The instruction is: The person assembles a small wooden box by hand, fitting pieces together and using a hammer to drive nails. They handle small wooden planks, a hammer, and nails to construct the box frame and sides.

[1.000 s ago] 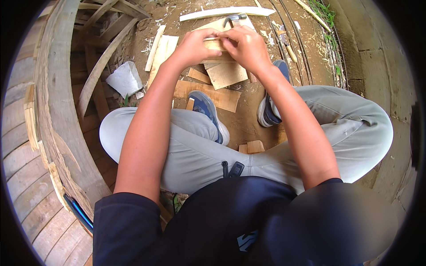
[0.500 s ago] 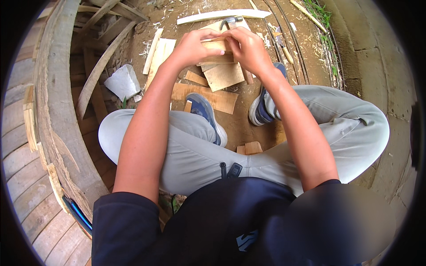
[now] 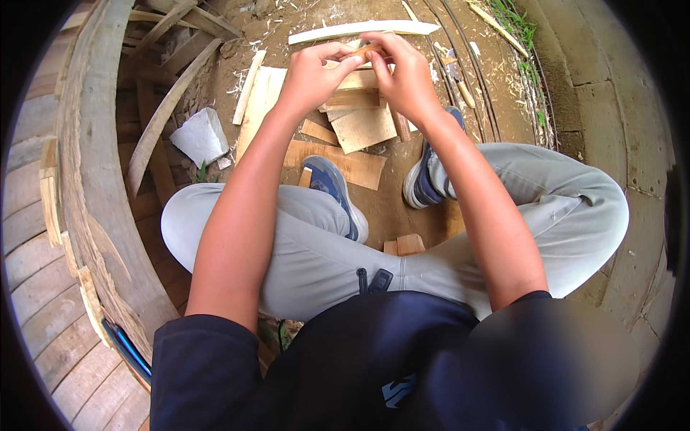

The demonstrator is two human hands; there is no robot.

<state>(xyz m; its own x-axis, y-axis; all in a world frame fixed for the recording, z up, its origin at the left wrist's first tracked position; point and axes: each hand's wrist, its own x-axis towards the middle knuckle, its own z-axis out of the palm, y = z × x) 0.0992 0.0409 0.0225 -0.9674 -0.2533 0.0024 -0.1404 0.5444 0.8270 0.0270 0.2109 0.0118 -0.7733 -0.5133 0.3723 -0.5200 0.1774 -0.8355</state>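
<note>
A small strip of orange-brown wood (image 3: 368, 52) is pinched between my hands. My left hand (image 3: 315, 75) grips its left end with thumb and fingers. On the other end, my right hand (image 3: 404, 70) has its fingers closed, with the back of the hand hiding part of the grip. Below the strip sits a thick pale wooden block (image 3: 357, 80), resting over a flat square board (image 3: 363, 131). A wooden hammer handle (image 3: 402, 127) shows beside the board under my right wrist; its head is mostly covered by my hand.
Planks (image 3: 348, 161) and offcuts lie between my shoes. A white stone (image 3: 200, 136) is at the left, near a heavy wooden beam (image 3: 93, 179). A curved pale slat (image 3: 363, 30) lies beyond my hands. A knife (image 3: 462, 86) and dark rods are at the right.
Both hands have risen off the block and come closer together, lifting the small wood strip. The hammer head, visible earlier, is now mostly behind my right hand.
</note>
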